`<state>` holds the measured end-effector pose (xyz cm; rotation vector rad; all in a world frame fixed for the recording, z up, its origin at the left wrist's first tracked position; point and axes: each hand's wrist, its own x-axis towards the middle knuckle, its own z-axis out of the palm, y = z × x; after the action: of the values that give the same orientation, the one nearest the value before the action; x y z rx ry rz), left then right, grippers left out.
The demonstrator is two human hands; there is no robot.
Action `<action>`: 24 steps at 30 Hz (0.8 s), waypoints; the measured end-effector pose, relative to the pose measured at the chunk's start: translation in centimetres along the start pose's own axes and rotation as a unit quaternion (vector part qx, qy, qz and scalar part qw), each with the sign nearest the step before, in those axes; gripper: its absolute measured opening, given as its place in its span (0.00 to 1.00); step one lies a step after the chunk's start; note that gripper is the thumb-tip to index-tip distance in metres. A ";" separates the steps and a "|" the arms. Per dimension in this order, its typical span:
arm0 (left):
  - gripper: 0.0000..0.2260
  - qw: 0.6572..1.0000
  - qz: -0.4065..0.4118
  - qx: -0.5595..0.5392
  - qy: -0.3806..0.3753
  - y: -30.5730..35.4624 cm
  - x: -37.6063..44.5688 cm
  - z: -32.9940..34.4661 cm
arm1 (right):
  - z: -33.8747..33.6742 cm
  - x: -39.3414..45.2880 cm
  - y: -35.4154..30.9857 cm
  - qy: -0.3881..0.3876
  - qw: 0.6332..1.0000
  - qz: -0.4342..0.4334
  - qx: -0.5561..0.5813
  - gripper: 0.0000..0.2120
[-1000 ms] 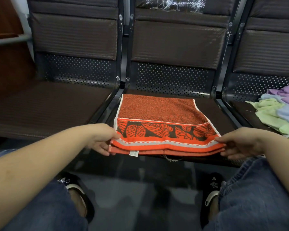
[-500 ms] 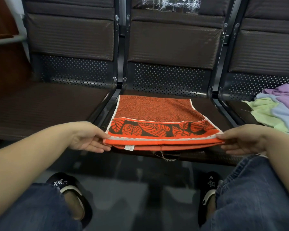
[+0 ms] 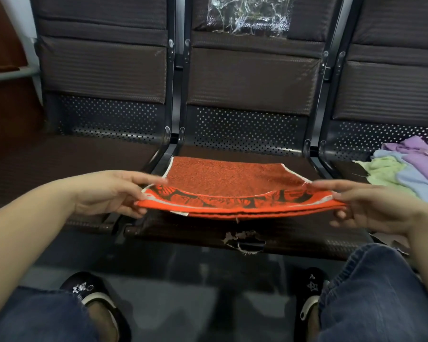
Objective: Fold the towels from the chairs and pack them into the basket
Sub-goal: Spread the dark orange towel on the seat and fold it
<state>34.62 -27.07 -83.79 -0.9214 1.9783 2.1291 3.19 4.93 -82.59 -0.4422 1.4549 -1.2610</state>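
Seen from the head camera, the orange towel (image 3: 229, 180), folded and edged with a dark leaf border, lies over the middle chair seat (image 3: 289, 230), its near edge raised off the seat. The left hand (image 3: 109, 195) pinches the near left corner between thumb and fingers, and the right hand (image 3: 371, 208) pinches the near right corner the same way; each grip is closed on the cloth. On the right-hand seat lies a heap of pastel towels (image 3: 405, 166), green, blue and purple, well apart from the orange one.
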 end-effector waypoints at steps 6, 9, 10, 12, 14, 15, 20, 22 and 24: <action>0.31 0.996 -0.062 0.020 -0.063 0.4 -1.1 -2.1 | -0.1 0.3 -0.4 -0.118 0.989 0.069 -0.049 0.25; 0.32 0.998 -0.051 0.025 -0.040 0.4 -0.2 -3.2 | 1.0 0.3 -1.2 -0.026 0.994 0.069 -0.084 0.32; 0.33 0.998 -0.040 0.020 -0.031 0.3 0.3 -3.4 | 1.4 0.6 -1.5 -0.024 0.995 0.071 -0.068 0.33; 0.34 1.000 -0.015 0.008 -0.004 0.5 1.4 -3.5 | 1.9 1.8 -2.3 0.019 0.996 0.071 -0.046 0.30; 0.33 0.999 0.028 -0.001 0.033 0.8 2.7 -3.4 | 2.4 3.8 -3.0 0.104 0.991 0.060 -0.050 0.16; 0.30 0.997 0.050 -0.005 0.050 1.1 3.4 -3.2 | 2.8 4.8 -3.3 0.161 0.984 0.050 -0.062 0.06; 0.16 0.963 0.155 0.036 0.217 2.1 8.5 -1.8 | 3.2 9.7 -3.2 0.323 0.935 -0.104 -0.102 0.05; 0.15 0.951 0.164 0.084 0.247 2.2 10.4 -1.3 | 3.2 11.4 -2.1 0.362 0.904 -0.168 -0.152 0.07; 0.15 0.953 0.138 0.112 0.246 2.0 12.3 -0.9 | 2.9 13.0 -0.8 0.369 0.889 -0.164 -0.214 0.06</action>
<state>24.09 -32.25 -87.95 -1.2942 2.6628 1.8647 1.29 -7.26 -87.63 -0.5437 2.4149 -1.4523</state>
